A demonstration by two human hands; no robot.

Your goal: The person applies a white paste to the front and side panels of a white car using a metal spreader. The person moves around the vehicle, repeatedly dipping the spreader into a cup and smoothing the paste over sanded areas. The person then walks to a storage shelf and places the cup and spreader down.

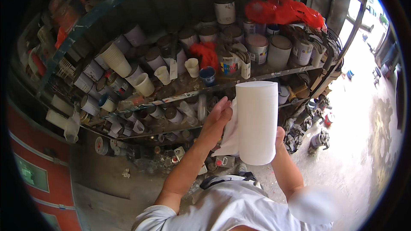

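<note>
A large white roll of paper [257, 124] stands nearly upright in front of me, its open top end facing up. My right hand [280, 137] grips it from the right side; most of its fingers are hidden behind the roll. My left hand [218, 117] is at the roll's left side, thumb and fingers closed on a loose white sheet of paper [229, 139]. That sheet hangs down between the hand and the roll. Part of the left hand's grip is hidden by the sheet.
Ahead, a metal shelf [180, 95] holds several paint cans [257, 49], stacked cups [115, 59] and a red plastic bag [282, 10]. More cans and a jug [222, 161] stand below. A red door panel [40, 158] is at left, sunlit concrete floor [355, 124] at right.
</note>
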